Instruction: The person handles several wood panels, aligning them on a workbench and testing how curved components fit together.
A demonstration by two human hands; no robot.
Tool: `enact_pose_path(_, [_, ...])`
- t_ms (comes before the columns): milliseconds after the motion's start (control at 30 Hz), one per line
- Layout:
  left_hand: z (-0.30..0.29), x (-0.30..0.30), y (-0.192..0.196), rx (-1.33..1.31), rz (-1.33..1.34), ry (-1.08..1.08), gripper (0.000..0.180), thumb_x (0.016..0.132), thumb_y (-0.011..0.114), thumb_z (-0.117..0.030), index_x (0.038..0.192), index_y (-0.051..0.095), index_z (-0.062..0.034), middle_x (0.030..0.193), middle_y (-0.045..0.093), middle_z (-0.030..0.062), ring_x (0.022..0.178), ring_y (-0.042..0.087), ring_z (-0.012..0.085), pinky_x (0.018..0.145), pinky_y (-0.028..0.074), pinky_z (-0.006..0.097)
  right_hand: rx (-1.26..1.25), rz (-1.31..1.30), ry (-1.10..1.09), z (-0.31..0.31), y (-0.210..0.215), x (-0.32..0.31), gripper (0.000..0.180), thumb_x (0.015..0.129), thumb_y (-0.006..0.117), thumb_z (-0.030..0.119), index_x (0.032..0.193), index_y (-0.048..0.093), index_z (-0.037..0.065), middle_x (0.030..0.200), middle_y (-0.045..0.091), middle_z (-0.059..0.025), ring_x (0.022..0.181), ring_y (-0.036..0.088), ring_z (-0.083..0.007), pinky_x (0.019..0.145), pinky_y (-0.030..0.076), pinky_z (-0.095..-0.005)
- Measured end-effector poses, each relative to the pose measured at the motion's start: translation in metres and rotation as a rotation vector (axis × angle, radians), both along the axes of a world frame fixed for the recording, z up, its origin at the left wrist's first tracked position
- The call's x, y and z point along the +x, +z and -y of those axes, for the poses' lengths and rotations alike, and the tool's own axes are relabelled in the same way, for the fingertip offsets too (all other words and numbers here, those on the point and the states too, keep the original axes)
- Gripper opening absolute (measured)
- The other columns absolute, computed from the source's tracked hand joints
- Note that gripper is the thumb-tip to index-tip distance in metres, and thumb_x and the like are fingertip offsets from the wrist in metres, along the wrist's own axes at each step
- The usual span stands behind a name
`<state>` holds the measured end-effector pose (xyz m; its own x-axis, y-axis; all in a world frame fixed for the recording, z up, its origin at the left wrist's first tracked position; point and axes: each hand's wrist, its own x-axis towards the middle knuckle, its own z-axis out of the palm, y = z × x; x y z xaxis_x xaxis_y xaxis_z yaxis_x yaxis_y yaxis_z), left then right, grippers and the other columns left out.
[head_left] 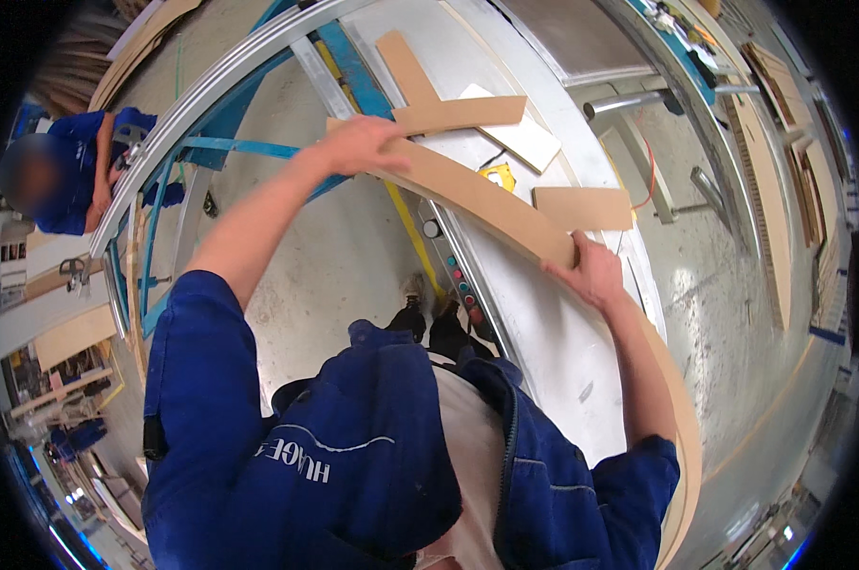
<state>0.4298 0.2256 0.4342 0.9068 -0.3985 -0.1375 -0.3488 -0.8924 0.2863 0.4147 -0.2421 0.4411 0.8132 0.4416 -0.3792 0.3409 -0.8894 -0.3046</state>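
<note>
A long, narrow brown fibreboard strip (477, 198) runs slantwise across the white worktable (553, 318). At its far left end, my left hand (358, 147) grips the strip from above, slightly blurred. My right hand (595, 273) is closed on the strip farther along, thumb on the near side. Beyond the strip lie a short brown board piece (581, 207), a yellow tape measure (498, 177) and a white panel (522, 138). Another brown piece (462, 114) lies near my left hand, touching a further brown piece (405, 68).
Coloured push buttons (462, 275) line the table's near edge. A long brown strip (684, 427) passes beside my right arm; whether it is the same strip, I cannot tell. A co-worker in blue (73, 171) is at left, beyond a metal rail (187, 119). Boards stand at far right.
</note>
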Motion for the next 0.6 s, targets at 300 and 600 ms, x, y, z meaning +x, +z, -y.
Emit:
enact_pose_path(300, [-0.008, 0.03, -0.032, 0.093, -0.01, 0.144, 0.066, 0.108, 0.044, -0.054, 0.078, 0.074, -0.0044, 0.079, 0.071, 0.0199, 0.079, 0.067, 0.0424, 0.074, 0.053, 0.053, 0.006, 0.126, -0.143, -0.012, -0.017, 0.001, 0.062, 0.099, 0.057, 0.06, 0.073, 0.068, 0.005, 0.069, 0.069, -0.0182, 0.07, 0.069, -0.0383, 0.069, 0.056, -0.0485])
enact_pose_path(600, [-0.003, 0.022, -0.03, 0.067, 0.058, 0.158, 0.062, 0.108, 0.044, -0.051, 0.079, 0.075, -0.0053, 0.079, 0.071, 0.0212, 0.078, 0.066, 0.0439, 0.073, 0.053, 0.054, 0.025, 0.246, -0.195, -0.014, -0.025, -0.006, 0.06, 0.097, 0.063, 0.056, 0.066, 0.062, 0.004, 0.063, 0.065, -0.0167, 0.06, 0.064, -0.0383, 0.062, 0.052, -0.0474])
